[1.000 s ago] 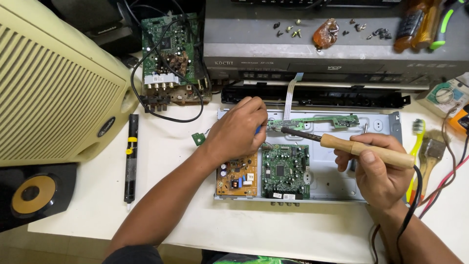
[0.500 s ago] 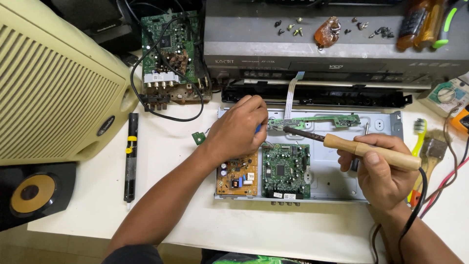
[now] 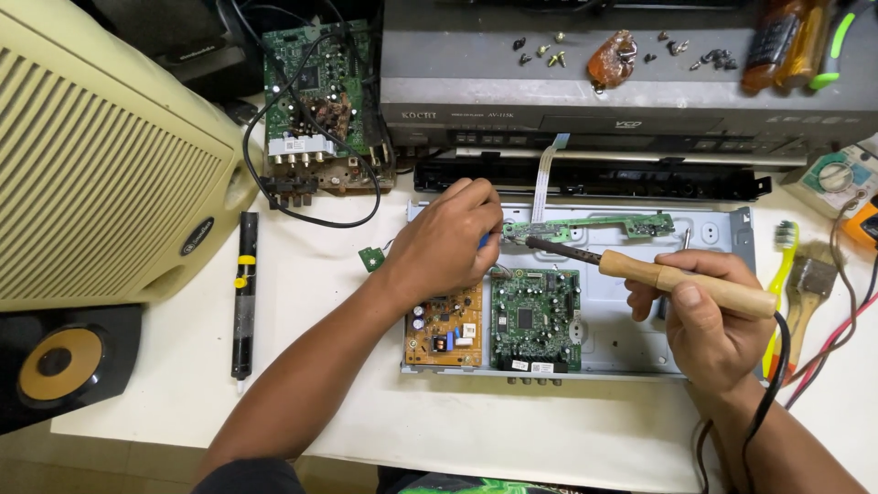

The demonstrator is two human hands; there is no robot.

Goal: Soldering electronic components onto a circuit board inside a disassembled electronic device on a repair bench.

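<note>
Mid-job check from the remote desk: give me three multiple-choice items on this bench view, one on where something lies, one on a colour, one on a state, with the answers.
1. Where does the black desoldering pump lie?
A. on the white table left of the open metal chassis
B. inside the chassis
C. on top of the grey player

2. What colour is the small power board in the chassis?
A. blue
B. orange
C. white

3. What is the right hand doing?
A. resting empty on the table
B. gripping a toothbrush
C. gripping the wooden-handled soldering iron

Answers: 1 A, the pump lies beside the cream speaker, apart from the chassis. 2 B, it sits orange next to the green board. 3 C, fingers wrap the handle, and the tip points at the narrow green strip board by the left hand.
</note>
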